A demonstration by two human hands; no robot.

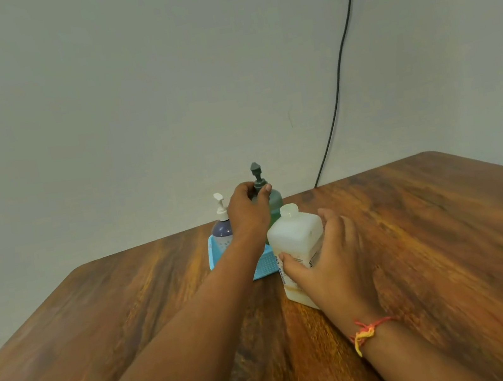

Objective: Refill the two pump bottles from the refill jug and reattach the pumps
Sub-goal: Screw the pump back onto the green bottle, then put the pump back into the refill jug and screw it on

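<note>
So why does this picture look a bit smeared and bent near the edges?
Head view: the wide lens bows the table edges; motion blur softens the right hand, the jug label and the wood grain; the green bottle under the left hand is fairly sharp; lighting is flat, shadows faint, no glare.

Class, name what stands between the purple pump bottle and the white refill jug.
In the head view, the green pump bottle, gripped at its collar by the left hand, stands between them.

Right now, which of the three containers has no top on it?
The white refill jug, held by the right hand: its neck is open. The green bottle and blue-grey bottle both carry pumps.
</note>
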